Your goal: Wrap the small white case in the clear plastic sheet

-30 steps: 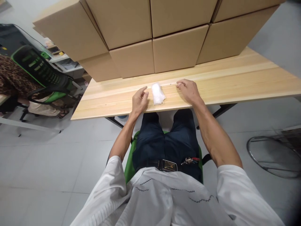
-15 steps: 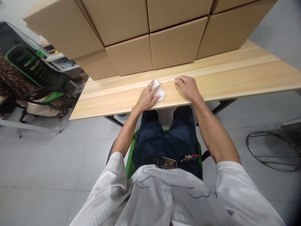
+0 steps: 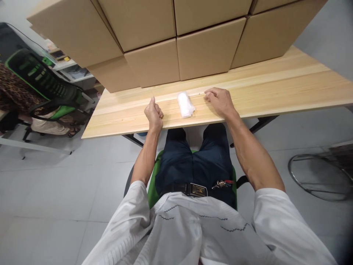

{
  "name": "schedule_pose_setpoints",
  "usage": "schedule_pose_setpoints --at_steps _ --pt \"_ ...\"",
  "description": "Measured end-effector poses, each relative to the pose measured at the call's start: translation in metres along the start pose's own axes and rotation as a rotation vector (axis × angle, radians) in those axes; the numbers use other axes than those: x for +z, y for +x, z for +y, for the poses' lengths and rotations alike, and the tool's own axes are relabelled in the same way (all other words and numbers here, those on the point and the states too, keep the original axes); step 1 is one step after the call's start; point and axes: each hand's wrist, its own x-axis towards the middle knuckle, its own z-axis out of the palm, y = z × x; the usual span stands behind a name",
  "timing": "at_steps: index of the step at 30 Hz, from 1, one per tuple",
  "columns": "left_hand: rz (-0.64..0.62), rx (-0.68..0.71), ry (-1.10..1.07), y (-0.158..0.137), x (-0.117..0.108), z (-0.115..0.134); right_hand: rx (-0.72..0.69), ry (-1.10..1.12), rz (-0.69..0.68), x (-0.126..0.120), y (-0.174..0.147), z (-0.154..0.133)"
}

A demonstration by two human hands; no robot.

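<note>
A small white packet (image 3: pixel 185 105), seemingly wrapped in clear plastic film, lies flat on the wooden tabletop (image 3: pixel 261 86) between my two hands. Left of it, my left hand (image 3: pixel 153 113) is curled into a loose fist with the thumb up, apart from the packet, near the front edge of the table. On the other side my right hand (image 3: pixel 220 102) rests on the wood, fingers bent inward and closed, with nothing visible in them. A tiny dark speck shows on the wood by its fingertips.
Stacked cardboard boxes (image 3: pixel 211 49) line the back of the table. To the left stand a green-and-black mesh chair (image 3: pixel 35 79) with a person seated in it, and shelves behind. A round metal stool frame (image 3: pixel 317 176) is on the floor at right.
My left hand has let go of the white packet, moved left and curled into a fist. The packet now lies uncovered in the same place. My right hand has hardly moved.
</note>
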Motion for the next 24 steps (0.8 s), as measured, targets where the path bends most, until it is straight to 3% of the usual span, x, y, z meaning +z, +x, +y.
schedule_pose_setpoints --at_steps 4,11,18,24 --pt "-0.101 0.003 0.071 0.002 0.001 -0.015 -0.116 -0.092 -0.090 0.000 -0.007 -0.013" --pt "-0.416 0.142 0.298 0.009 0.006 -0.037 -0.378 -0.289 -0.304 0.012 -0.013 -0.020" --pt "-0.509 0.158 0.356 0.014 0.007 -0.043 -0.429 -0.304 -0.372 0.015 -0.009 -0.019" --pt "-0.647 0.143 0.364 0.009 0.005 -0.034 -0.471 -0.344 -0.371 0.017 -0.015 -0.020"
